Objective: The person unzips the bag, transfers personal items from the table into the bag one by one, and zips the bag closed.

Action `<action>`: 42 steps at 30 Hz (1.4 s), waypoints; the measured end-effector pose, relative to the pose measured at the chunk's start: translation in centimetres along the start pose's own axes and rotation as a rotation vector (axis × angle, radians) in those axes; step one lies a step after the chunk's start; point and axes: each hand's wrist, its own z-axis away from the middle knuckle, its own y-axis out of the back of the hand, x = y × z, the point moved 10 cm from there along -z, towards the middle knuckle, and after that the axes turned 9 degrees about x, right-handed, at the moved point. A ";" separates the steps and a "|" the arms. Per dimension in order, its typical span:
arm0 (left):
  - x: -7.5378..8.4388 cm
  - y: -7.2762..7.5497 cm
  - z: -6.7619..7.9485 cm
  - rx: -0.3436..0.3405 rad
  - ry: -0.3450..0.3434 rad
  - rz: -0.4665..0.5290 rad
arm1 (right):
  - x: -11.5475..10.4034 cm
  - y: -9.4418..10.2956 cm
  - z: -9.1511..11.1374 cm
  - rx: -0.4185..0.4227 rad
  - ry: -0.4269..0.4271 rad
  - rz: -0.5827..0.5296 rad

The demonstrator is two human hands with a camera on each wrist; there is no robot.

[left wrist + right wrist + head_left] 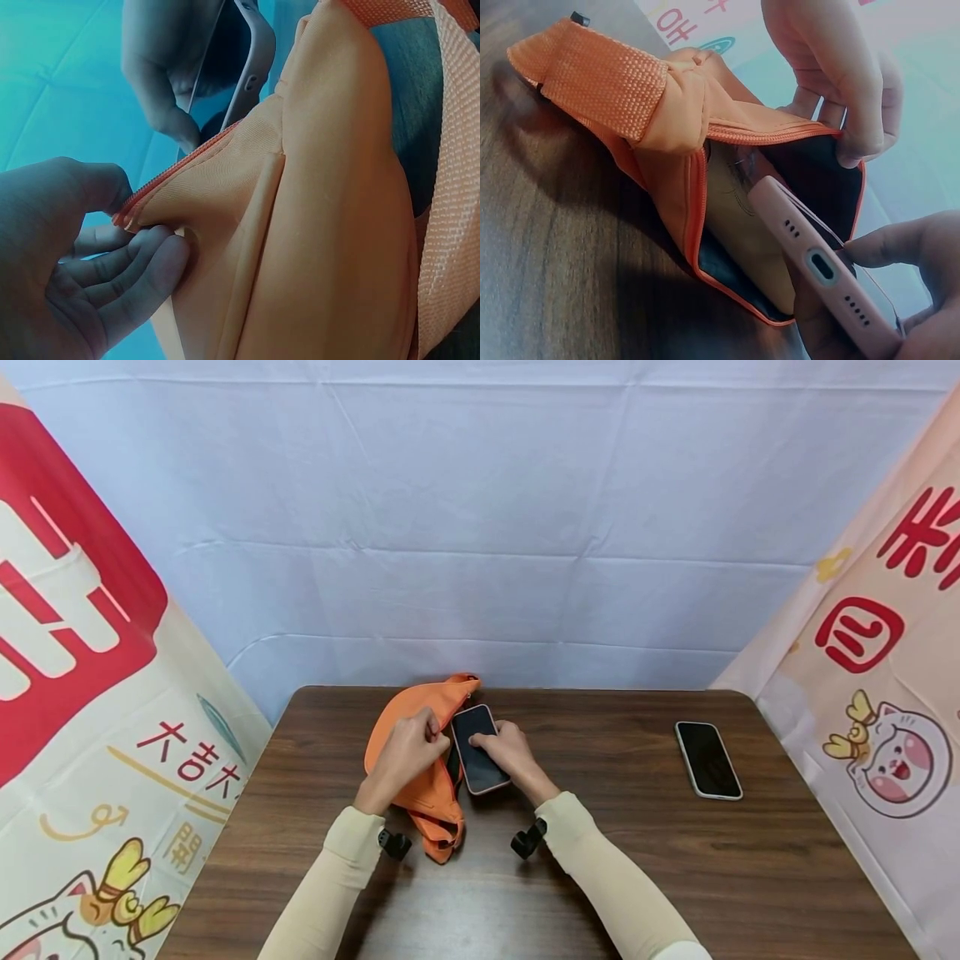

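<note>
An orange waist bag (422, 703) lies left of the table's middle, its zipper (772, 135) undone so the dark lining shows. My left hand (408, 747) pinches the zippered edge of the opening between thumb and fingers, as the left wrist view shows closely. In my right hand (512, 752) is a smartphone (480, 772) in a pink case, thumb across the screen. One corner of the phone is at the mouth of the bag in the right wrist view; how far it reaches inside I cannot tell. Something tan (739, 214) shows within the bag.
A second smartphone (708, 760) in a pale case lies screen up on the right of the wooden table (615, 827). White cloth (480, 527) hangs behind, and printed cloths (885, 693) hang on both sides. The bag's webbing strap (454, 165) runs along its side.
</note>
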 end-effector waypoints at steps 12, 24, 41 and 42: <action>-0.1 0.0 -0.1 0.000 0.004 -0.011 | 0.1 -0.6 -0.1 -0.030 -0.029 -0.023; 0.0 -0.1 -0.1 -0.006 0.007 -0.005 | -0.3 -1.2 0.0 -0.060 -0.043 -0.071; -0.2 0.0 0.1 -0.003 0.019 -0.007 | -0.4 -2.0 -0.2 -0.080 -0.047 -0.102; -0.2 0.0 0.1 -0.001 0.018 -0.007 | -0.4 -2.0 -0.2 -0.078 -0.049 -0.107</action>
